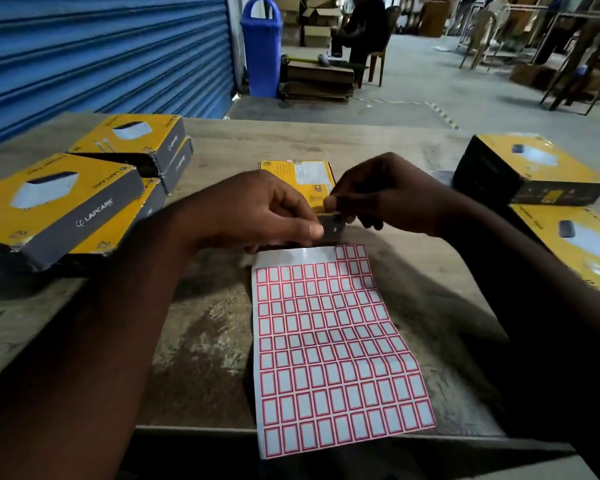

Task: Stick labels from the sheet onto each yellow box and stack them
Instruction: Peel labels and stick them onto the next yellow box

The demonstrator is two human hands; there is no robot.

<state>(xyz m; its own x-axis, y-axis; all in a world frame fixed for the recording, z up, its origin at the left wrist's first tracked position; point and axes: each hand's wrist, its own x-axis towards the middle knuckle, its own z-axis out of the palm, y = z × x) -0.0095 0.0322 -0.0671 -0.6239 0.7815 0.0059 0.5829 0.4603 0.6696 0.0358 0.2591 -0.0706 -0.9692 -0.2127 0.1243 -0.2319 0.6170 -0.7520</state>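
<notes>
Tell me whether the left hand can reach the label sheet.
Probably yes. The label sheet lies bare on the table right beside the left hand, nothing between them, though that hand holds the yellow box.

A sheet (pixel 333 341) of red-bordered labels lies flat before one yellow box (pixel 300 176); stacked boxes (pixel 59 202) left, others (pixel 530 168) right.
</notes>
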